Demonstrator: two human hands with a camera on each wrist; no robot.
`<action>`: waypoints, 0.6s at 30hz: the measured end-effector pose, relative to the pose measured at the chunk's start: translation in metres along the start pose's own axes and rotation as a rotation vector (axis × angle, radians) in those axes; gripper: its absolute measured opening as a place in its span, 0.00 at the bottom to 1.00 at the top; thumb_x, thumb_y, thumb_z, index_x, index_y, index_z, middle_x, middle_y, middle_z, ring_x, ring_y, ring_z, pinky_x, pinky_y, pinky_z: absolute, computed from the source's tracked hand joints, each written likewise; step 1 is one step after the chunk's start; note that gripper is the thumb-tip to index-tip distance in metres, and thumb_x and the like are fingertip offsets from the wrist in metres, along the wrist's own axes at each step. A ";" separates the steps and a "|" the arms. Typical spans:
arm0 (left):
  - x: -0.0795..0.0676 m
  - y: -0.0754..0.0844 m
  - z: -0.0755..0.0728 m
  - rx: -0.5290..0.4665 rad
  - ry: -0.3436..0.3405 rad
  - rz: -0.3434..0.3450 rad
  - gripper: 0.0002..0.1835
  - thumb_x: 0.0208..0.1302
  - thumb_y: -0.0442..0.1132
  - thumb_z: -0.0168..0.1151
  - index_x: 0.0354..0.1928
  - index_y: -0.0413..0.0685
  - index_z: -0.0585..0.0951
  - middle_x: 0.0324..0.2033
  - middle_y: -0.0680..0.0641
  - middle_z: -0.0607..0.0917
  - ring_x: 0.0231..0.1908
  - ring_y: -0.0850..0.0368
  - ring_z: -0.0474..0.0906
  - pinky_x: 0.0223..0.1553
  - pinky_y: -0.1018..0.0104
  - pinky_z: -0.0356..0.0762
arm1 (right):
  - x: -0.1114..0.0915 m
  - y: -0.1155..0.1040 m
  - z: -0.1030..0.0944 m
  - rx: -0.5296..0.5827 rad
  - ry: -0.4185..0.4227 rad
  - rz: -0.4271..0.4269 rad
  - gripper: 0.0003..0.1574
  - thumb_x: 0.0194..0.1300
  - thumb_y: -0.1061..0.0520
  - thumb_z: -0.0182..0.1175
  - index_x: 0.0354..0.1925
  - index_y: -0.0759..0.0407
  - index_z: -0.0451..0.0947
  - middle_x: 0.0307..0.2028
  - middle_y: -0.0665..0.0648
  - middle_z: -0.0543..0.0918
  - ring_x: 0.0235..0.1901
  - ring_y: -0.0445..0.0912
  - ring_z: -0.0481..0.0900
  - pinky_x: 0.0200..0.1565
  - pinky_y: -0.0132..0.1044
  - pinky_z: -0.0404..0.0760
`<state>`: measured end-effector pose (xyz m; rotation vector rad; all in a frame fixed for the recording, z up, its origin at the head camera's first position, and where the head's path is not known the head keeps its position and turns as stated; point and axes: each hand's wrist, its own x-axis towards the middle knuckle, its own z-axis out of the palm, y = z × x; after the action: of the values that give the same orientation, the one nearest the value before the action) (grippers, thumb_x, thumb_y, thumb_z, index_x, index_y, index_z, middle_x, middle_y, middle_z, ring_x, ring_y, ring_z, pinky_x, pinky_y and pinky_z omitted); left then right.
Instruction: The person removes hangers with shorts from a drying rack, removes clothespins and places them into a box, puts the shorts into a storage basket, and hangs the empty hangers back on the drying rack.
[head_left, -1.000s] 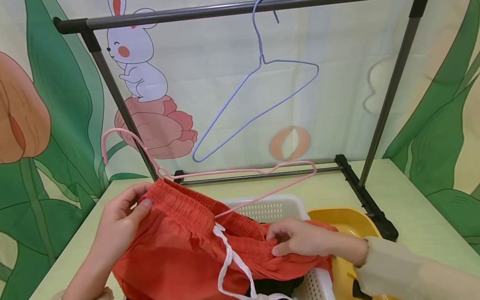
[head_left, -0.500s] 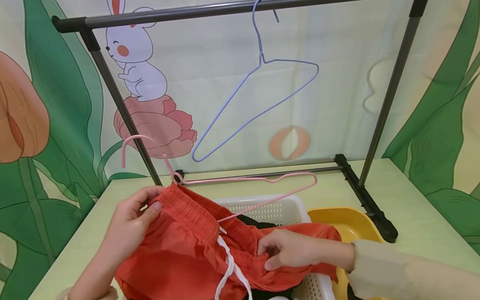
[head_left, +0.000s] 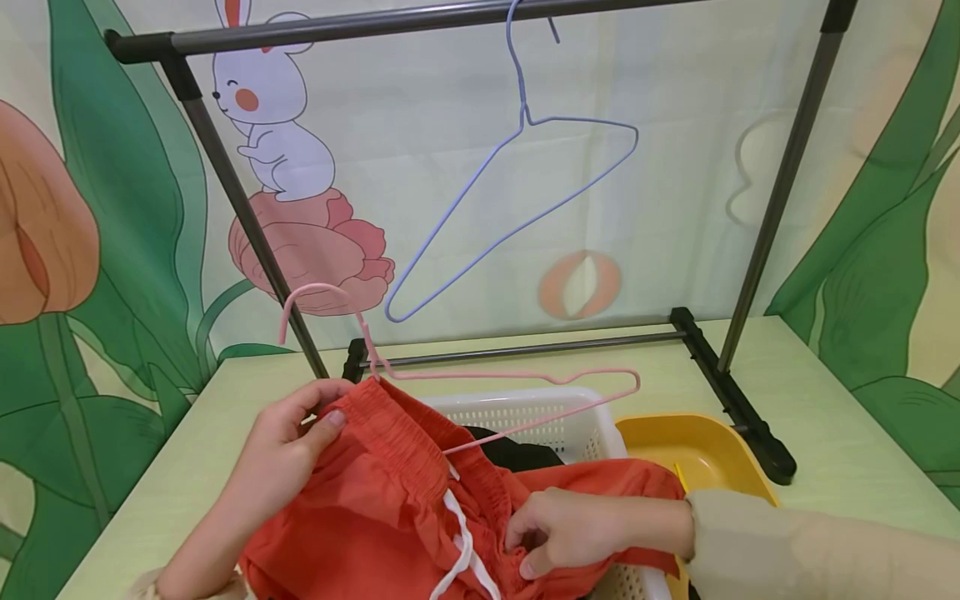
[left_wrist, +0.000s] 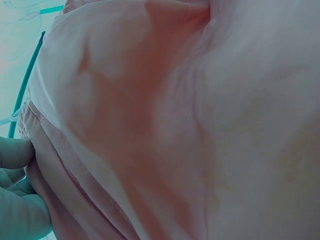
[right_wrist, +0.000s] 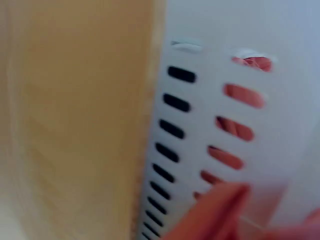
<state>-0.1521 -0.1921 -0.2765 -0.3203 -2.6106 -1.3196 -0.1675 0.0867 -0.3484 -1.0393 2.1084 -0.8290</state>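
Observation:
Red shorts (head_left: 375, 500) with a gathered waistband and a white drawstring (head_left: 465, 533) spread between both hands. My left hand (head_left: 288, 450) pinches the waistband's left end between thumb and fingers, just below the neck of a pink hanger (head_left: 480, 375). That hanger's left part sits inside the waist opening; its right arm sticks out above the fabric. With my right hand (head_left: 566, 533) I grip the waistband's right side, lower down. In the left wrist view the shorts (left_wrist: 130, 125) fill most of the picture, washed out in colour. The right wrist view is blurred.
A white perforated basket (head_left: 525, 406) with black cloth (head_left: 517, 452) inside stands beneath the shorts. To its right is a yellow tub (head_left: 697, 442). Behind, a blue hanger (head_left: 483, 242) hangs from the dark rack bar (head_left: 360, 29); the rack's foot (head_left: 738, 400) rests on the table (head_left: 847, 417).
The pink hanger, the left hand and the waistband's left end have shifted right and down. My right hand has moved down and slightly left with its side of the waistband.

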 end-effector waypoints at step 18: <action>-0.001 -0.002 0.000 -0.016 -0.055 -0.030 0.14 0.63 0.27 0.47 0.50 0.39 0.74 0.41 0.44 0.78 0.38 0.68 0.72 0.39 0.80 0.74 | -0.031 -0.025 -0.034 -0.028 0.052 -0.103 0.13 0.61 0.56 0.55 0.44 0.59 0.76 0.34 0.48 0.81 0.35 0.30 0.75 0.40 0.25 0.76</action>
<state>-0.1521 -0.1930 -0.2780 -0.3248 -2.6610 -1.3612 -0.1674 0.1092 -0.3011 -1.1609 2.1305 -0.8871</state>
